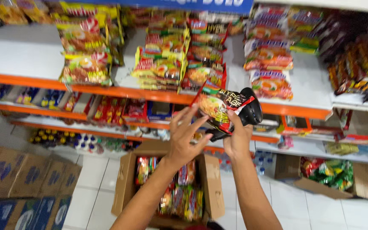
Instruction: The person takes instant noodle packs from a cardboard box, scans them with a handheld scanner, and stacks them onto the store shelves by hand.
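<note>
A shop aisle with white floor tiles (94,179) runs under white shelves edged in orange (150,94), and the top shelf is stacked with instant noodle packets (162,64) in yellow, red and green wrappers. More noodle packets (269,55) lie in piles to the right, and dark snack bags (358,64) fill the far right end. The lower shelves hold small boxes and packets, with bottles (64,138) on the lowest level at left.

Both hands are raised in front of the top shelf edge. The right hand (239,138) grips a black and red noodle packet (226,108) from below, fingers curled around its lower edge so the packet tilts up toward the shelf. The left hand (186,138) touches the packet's left side with fingers spread and thumb out, not closed around it.

Below the arms, an open cardboard box (211,179) stands on the floor, filled with more colourful packets. Closed cardboard cartons (26,174) with blue print stand at near left. Another open carton (316,183) holding green packets sits on the floor at right, under the lowest shelf.
</note>
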